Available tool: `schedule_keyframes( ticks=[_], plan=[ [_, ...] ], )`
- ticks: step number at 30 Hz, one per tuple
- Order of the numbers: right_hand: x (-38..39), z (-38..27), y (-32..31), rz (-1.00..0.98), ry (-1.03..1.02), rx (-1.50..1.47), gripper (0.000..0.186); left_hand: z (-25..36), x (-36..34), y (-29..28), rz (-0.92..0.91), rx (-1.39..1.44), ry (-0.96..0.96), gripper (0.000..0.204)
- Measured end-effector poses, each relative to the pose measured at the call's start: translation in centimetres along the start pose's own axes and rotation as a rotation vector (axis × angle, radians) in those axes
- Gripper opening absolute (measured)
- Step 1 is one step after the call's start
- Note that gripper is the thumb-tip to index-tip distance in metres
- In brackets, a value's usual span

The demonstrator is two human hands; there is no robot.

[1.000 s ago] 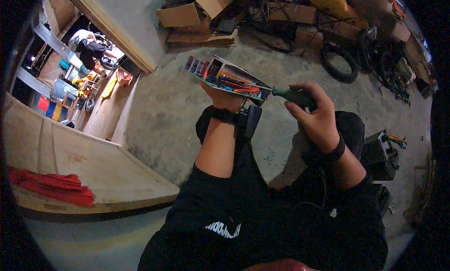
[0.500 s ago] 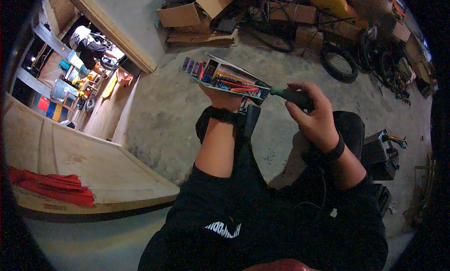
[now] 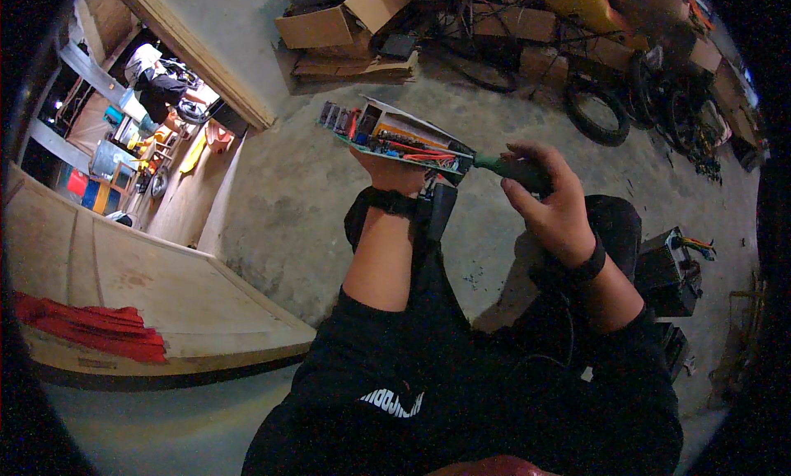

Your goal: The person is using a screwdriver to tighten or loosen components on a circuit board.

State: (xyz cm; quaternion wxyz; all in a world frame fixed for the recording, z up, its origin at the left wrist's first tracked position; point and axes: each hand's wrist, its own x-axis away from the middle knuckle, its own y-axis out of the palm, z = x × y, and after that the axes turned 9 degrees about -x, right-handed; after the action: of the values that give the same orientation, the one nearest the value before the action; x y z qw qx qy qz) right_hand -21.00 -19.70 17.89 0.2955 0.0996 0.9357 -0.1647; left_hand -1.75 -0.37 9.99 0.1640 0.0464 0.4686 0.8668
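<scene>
My left hand (image 3: 389, 173) holds up a circuit board (image 3: 394, 153) from underneath; its fingers are mostly hidden below it. The board carries dark capacitors at its left end, a pale metal plate along the far side, and red and orange wires. In my right hand (image 3: 560, 208) is a screwdriver (image 3: 492, 162) with a green and dark handle, the thumb and fingers around the handle's end. The tool points left, its tip among the parts at the board's right end; whether it touches a screw cannot be made out. Below the board shows a black handle-like piece (image 3: 442, 208).
A grey power supply box (image 3: 669, 272) with coloured wires stands on the floor to my right. Cardboard boxes (image 3: 323, 28), tyres (image 3: 595, 113) and cables are heaped along the far side. At left are a wooden panel with a red cloth (image 3: 91, 328) and a doorway, with another person (image 3: 156, 89) beyond.
</scene>
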Motion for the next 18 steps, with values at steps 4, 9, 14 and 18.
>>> schedule_keyframes(
  ticks=[4,9,14,18],
  plan=[
    [0.1,-0.7,-0.1,0.025,0.245,-0.193,0.041,0.2,0.4,1.1,0.028,-0.005,0.012,0.057],
    [-0.1,-0.6,-0.8,-0.128,0.555,-0.195,0.039,0.2,0.4,1.2,0.081,-0.011,0.011,0.056],
    [0.3,0.1,0.4,0.067,-0.015,0.04,0.038,0.1,0.1,0.5,0.017,-0.032,0.038,0.053],
    [0.0,-0.5,0.7,0.087,0.076,-0.138,0.038,-0.1,0.0,0.2,0.037,-0.077,0.097,0.051]
  ],
)
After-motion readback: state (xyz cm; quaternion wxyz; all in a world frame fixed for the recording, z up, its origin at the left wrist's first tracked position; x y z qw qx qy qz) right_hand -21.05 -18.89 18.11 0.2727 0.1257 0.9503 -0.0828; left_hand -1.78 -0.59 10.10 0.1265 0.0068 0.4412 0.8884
